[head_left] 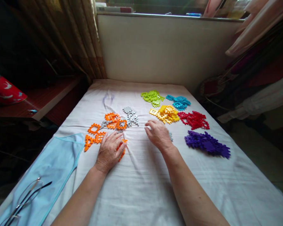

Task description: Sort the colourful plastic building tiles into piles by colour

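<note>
My left hand (pixel 110 150) rests palm down with fingers spread, partly covering an orange notched plastic piece (pixel 123 153). More orange interlocking pieces (pixel 93 128), some with square window openings, lie around its fingertips. Mixed among them and just beyond are grey pieces (pixel 127 110). To the right, my right hand (pixel 158 133) is over the sheet, thumb and fingers apart and slightly bent, with nothing seen in them. Part of a pale grey piece (pixel 171 135) shows beside its far edge. Directly beyond that hand sits a yellow pile (pixel 167 114) of pieces.
Piles of green (pixel 153 96), blue (pixel 180 102), red (pixel 194 120) and purple (pixel 207 144) pieces lie at the right on the white sheet (pixel 141 194). Eyeglasses (pixel 23 201) rest on a light blue cloth (pixel 61 157) at left. A wall and window ledge stand behind.
</note>
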The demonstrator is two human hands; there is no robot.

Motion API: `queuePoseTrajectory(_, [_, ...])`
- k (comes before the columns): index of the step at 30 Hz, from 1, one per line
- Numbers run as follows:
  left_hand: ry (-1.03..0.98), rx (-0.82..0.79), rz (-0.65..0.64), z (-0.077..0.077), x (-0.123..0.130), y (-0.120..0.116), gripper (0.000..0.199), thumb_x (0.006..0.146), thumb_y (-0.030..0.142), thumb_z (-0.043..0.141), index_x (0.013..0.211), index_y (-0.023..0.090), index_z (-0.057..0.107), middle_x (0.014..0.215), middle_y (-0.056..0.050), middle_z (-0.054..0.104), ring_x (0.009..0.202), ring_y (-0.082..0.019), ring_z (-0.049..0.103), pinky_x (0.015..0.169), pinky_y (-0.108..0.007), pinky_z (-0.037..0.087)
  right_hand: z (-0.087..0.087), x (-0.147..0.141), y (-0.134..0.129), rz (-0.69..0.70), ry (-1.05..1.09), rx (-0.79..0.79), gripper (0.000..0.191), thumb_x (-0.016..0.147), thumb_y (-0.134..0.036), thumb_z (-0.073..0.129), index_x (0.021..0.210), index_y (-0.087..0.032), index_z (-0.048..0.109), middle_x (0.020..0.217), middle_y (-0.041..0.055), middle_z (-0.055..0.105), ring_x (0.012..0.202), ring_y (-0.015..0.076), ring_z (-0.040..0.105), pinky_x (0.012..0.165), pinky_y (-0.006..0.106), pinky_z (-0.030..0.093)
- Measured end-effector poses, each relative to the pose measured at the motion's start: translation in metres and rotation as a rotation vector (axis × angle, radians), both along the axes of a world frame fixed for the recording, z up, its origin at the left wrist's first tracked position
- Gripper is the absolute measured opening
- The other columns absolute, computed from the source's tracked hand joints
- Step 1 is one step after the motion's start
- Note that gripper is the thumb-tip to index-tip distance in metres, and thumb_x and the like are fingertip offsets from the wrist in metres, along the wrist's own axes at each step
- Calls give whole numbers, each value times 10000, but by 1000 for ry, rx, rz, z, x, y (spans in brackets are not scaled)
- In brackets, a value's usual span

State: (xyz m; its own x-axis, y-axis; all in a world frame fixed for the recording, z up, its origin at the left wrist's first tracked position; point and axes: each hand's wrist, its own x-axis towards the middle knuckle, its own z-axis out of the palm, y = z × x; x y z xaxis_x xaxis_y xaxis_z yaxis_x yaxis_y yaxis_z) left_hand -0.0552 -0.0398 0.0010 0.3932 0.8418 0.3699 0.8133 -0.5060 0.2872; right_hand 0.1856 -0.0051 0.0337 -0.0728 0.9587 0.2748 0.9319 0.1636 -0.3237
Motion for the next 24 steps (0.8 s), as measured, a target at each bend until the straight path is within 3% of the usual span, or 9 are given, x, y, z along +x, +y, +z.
queuePoseTrajectory(4, [-76, -23, 37, -2, -5, 2, 286, 954, 393, 452, 856, 234, 669, 1203, -63, 702, 1229, -268, 575, 1111, -576, 327, -11, -32, 14, 15, 23, -113, 237, 897, -241, 525, 1071, -237, 685, 1143, 65, 690, 1010, 216, 627, 858, 321, 475])
queuePoseTrajectory(8, [-131, -57, 44, -4, -6, 3, 305, 957, 403, 444, 841, 234, 669, 1161, -56, 718, 1184, -252, 603, 1105, -556, 348, -24, -47, 27, -59, 42, -94, 285, 893, -223, 516, 1141, -235, 655, 1192, 84, 661, 1015, 222, 618, 855, 330, 479])
queuePoseTrajectory(13, [-164, -60, 36, -3, -4, 3, 292, 949, 392, 459, 839, 237, 681, 1104, -53, 735, 1154, -244, 618, 1075, -521, 396, -33, -52, 38, -160, 19, -61, 296, 895, -266, 530, 1168, -209, 629, 1138, 111, 661, 1041, 260, 575, 863, 354, 461])
queuePoseTrajectory(18, [-165, -47, 23, -4, -5, 4, 306, 955, 387, 445, 848, 234, 687, 1081, -53, 740, 1146, -257, 622, 1055, -523, 410, -38, -54, 43, -174, 11, -60, 290, 906, -266, 515, 1173, -226, 620, 1091, 102, 662, 1025, 257, 562, 828, 346, 454])
queuePoseTrajectory(24, [-160, -48, 16, -7, -7, 5, 297, 958, 378, 444, 868, 234, 689, 1075, -48, 742, 1146, -257, 621, 1055, -516, 412, -30, -50, 25, -135, 76, 56, 365, 903, -235, 496, 1253, -179, 584, 1078, 106, 667, 988, 234, 582, 875, 326, 438])
